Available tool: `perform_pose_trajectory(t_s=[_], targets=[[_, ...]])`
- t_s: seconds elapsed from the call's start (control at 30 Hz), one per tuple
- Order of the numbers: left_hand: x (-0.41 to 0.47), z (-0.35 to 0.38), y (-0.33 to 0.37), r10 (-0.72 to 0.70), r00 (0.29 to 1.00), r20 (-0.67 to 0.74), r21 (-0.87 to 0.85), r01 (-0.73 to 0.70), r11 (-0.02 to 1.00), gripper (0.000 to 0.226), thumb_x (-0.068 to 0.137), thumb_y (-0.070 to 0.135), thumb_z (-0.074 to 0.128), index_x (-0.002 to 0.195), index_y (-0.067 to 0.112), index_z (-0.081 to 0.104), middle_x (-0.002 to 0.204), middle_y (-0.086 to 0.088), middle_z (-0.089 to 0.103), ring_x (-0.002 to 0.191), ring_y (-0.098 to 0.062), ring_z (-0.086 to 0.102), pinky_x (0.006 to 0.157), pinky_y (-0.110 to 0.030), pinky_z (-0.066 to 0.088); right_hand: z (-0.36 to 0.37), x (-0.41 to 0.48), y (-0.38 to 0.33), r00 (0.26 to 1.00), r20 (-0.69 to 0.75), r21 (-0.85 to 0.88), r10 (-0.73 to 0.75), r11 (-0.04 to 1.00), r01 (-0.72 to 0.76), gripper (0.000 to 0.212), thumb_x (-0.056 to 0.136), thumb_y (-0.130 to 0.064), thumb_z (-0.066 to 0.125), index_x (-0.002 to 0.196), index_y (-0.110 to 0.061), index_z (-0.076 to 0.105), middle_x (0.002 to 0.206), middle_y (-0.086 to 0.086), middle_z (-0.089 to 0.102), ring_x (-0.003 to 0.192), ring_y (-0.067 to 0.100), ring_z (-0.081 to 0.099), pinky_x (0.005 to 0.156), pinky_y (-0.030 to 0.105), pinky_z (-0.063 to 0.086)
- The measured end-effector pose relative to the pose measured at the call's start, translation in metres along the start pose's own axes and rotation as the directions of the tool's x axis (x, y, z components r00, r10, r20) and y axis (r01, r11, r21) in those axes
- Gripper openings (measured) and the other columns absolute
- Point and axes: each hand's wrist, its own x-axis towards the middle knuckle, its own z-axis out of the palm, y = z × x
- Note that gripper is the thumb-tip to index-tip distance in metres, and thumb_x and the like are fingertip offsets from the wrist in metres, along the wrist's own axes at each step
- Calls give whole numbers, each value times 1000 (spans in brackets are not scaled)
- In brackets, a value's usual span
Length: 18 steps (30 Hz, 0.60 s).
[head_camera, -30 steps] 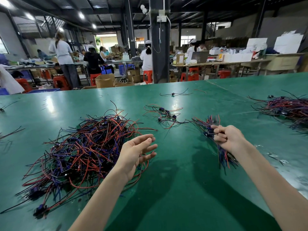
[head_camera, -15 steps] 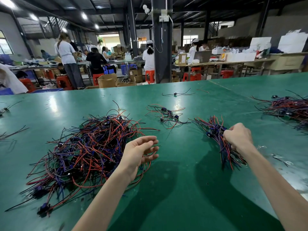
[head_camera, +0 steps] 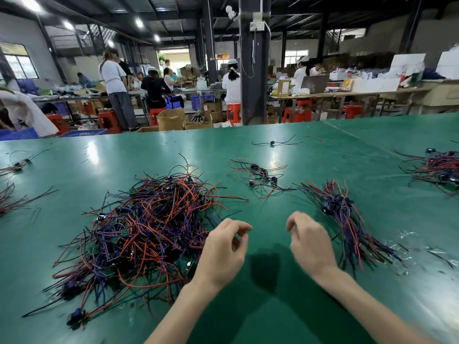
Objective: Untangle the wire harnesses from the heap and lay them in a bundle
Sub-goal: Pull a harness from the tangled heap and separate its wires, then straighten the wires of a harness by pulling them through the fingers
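- The left hand (head_camera: 223, 247) hovers above the glossy green table top (head_camera: 273, 314). Its fingers curl loosely toward the thumb and hold nothing that shows.
- The right hand (head_camera: 310, 244) hangs at 3 o'clock of it, apart from it. Its fingers droop in a slack curl, and it too is empty.
- The tangled heap of red, blue and black wire harnesses (head_camera: 154, 232) spreads at 9 o'clock of the left hand. Its nearest strands run just beside that hand and wrist; I cannot tell whether they touch.
- The laid-out bundle of red, blue and black harnesses (head_camera: 347, 224) lies at 2 o'clock of the right hand, near it. Its wires run roughly side by side from 11 o'clock to 5 o'clock, with dark blue connectors gathered near the far end.
- A small loose cluster of harnesses (head_camera: 260, 177) sits at 12 o'clock of the 2 hands, farther out, between heap and bundle.
- 1 single black-wired harness (head_camera: 273, 143) lies beyond that cluster.
- A second wire pile (head_camera: 437, 170) sits at 2 o'clock by the table's right edge.
- Stray wire strands (head_camera: 10, 199) lie at 10 o'clock on the left edge.
- Clear plastic film scraps (head_camera: 407, 235) lie at 3 o'clock of the bundle.
- Past the far edge stand a black steel pillar (head_camera: 254, 70), red plastic stools (head_camera: 233, 112), brown cardboard boxes (head_camera: 171, 119) and people at benches.
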Motion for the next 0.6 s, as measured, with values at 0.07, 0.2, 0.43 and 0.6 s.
perform_pose_trajectory(t_s=[0.07, 0.2, 0.43, 0.6], targets=[[-3, 1, -1, 77, 997, 25, 92, -79, 993, 16, 86, 4, 62, 100, 10, 68, 92, 3, 62, 79, -11, 59, 75, -26, 50, 7, -8, -4, 998, 53, 92, -44, 995, 39, 27, 75, 14, 49, 75, -12, 57, 68, 4, 57, 68, 30, 56, 63, 38, 39], [-7, 4, 3, 111, 994, 22, 146, -113, 983, 17, 85, 5, 63, 101, 9, 67, 91, 1, 59, 74, -12, 57, 70, -26, 49, 12, -8, 1, 995, 89, 198, -41, 980, 23, 30, 80, 12, 48, 70, -15, 55, 56, -8, 48, 57, 18, 47, 62, 38, 40], [7, -19, 14, -84, 992, -89, 530, 119, 839, 6, 85, 18, 54, 82, 16, 60, 83, 3, 58, 79, -16, 53, 58, -27, 41, 13, -8, -2, 979, 206, 251, -1, 967, -51, 35, 81, 10, 46, 68, -21, 56, 50, -12, 42, 50, 5, 38, 57, 33, 36], [21, -59, 1, -466, 884, 43, 748, 280, 602, 20, 82, 26, 50, 76, 15, 65, 73, 0, 66, 62, -19, 58, 54, -23, 41, 10, -7, -5, 968, 251, 230, -4, 972, -55, 32, 80, 5, 48, 70, -23, 58, 52, -14, 44, 54, 12, 42, 62, 34, 43]])
